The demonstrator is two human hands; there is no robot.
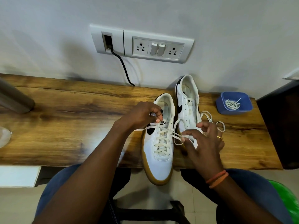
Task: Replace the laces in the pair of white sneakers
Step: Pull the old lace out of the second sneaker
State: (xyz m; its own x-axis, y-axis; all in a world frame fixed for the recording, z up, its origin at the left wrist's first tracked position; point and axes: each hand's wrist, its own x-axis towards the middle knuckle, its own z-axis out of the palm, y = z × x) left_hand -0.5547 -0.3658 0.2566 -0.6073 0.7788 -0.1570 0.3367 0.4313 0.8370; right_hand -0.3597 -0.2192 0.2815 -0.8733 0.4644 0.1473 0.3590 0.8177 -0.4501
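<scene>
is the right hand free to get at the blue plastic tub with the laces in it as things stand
Probably not at once: the right hand pinches the cream lace of the near white sneaker. The path to the blue plastic tub on the wooden table looks unobstructed once it lets go.

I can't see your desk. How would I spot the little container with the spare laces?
Start at the wooden desk against the white wall and follow it to its far right end, past the two white sneakers. There sits a small blue tub with a loose tangle of white laces inside, the only blue thing on the desk.
</scene>
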